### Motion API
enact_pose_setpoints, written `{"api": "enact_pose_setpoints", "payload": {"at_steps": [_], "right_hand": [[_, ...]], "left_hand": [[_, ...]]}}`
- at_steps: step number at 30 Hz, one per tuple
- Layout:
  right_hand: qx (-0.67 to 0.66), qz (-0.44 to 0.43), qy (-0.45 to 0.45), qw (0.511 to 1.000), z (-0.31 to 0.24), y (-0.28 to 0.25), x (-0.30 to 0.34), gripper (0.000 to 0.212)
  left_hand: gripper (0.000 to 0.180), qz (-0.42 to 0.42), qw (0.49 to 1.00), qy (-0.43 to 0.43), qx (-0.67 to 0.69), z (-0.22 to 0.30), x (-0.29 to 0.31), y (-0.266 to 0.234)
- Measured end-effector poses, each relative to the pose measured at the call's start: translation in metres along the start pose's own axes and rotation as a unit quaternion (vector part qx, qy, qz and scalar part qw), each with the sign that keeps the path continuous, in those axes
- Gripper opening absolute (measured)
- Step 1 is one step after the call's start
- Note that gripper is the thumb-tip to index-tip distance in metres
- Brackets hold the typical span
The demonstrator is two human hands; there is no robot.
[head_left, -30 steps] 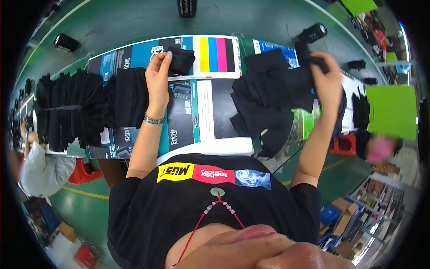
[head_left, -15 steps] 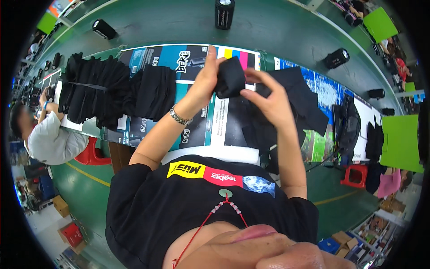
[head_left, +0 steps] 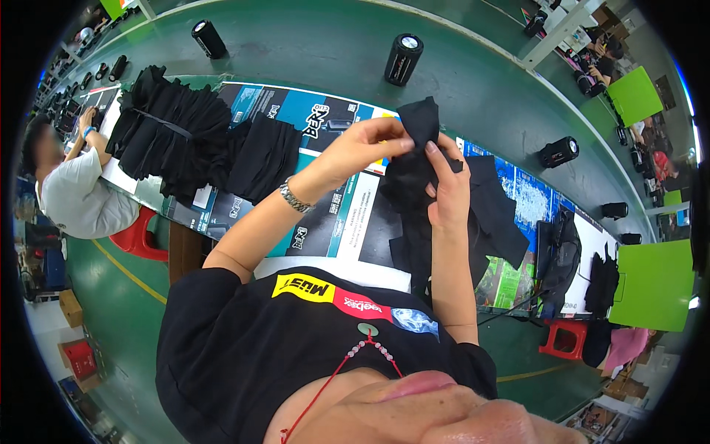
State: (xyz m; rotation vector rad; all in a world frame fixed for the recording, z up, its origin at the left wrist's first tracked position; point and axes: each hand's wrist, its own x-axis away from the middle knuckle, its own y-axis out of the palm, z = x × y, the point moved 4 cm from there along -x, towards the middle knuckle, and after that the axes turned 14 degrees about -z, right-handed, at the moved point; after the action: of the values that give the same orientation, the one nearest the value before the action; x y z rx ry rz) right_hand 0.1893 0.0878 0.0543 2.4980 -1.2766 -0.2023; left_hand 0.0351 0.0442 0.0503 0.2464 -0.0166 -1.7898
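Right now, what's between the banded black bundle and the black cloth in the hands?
In the head view, left to right: a smaller black cloth stack, some printed sheet, then the left hand.

Two hands, one left hand (head_left: 379, 142) and one right hand (head_left: 449, 185); two red stools (head_left: 138, 235) by the counter's (head_left: 164, 206) near edge; three large black cylinders (head_left: 404, 59) beyond its far edge; one strapped cloth bundle (head_left: 171, 140) and one smaller stack (head_left: 265, 159) leftward.

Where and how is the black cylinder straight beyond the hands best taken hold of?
Probably around the middle of the black cylinder, from the near side, past the held black cloth: the cylinder seems to stand upright, pale round top up, near side uncovered.
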Motion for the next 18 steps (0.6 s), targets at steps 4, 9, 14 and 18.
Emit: {"api": "enact_pose_setpoints", "payload": {"at_steps": [4,9,14,18], "right_hand": [[0.015,-0.003,-0.009,1.000,0.003,0.002,0.001,0.028],[-0.076,-0.057,0.090,0.991,0.012,0.000,0.006,0.030],[-0.137,-0.231,0.069,0.961,0.020,0.002,0.006,0.021],[-0.195,-0.051,0.030,0.979,0.006,-0.009,0.004,0.021]], "left_hand": [[0.022,0.038,0.998,0.022,0.044,0.000,-0.001,0.000],[0.015,0.021,0.992,0.079,0.093,0.004,0.003,0.002],[0.011,0.015,0.997,0.073,0.008,0.009,0.006,-0.002],[0.011,-0.015,0.995,0.094,0.037,0.016,0.007,-0.003]]}}
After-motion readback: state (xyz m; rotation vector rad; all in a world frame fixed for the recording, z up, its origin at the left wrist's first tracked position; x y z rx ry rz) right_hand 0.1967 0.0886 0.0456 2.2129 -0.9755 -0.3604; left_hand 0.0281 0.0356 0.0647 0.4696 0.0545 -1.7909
